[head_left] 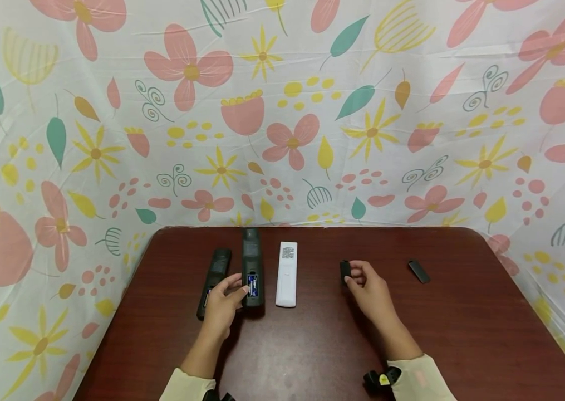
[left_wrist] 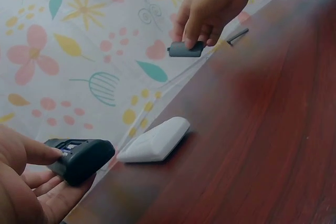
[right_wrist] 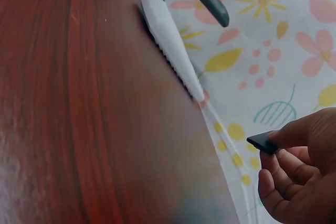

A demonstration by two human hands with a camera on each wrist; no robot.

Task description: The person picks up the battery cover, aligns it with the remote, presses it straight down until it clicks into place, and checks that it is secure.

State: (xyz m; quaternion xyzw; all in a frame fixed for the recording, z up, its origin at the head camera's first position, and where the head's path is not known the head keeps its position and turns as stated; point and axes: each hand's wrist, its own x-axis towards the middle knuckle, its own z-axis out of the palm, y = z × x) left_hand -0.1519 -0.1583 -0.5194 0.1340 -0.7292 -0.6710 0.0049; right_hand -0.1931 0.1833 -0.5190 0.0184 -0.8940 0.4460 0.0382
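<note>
My left hand grips a dark remote control by its lower part, back side up. Its battery compartment is uncovered, and blue batteries show inside, beside my thumb. In the left wrist view this remote is held up off the table. Between thumb and fingers, my right hand pinches a small dark battery cover, raised above the table. The right wrist view shows the cover edge-on at the fingertips. A second dark remote lies left of the held one, partly hidden by my left hand.
A white remote lies face down between my hands, a label on its upper back. Farther right, another dark battery cover rests on the brown table. A flower-patterned cloth hangs behind the table's far edge and at both sides.
</note>
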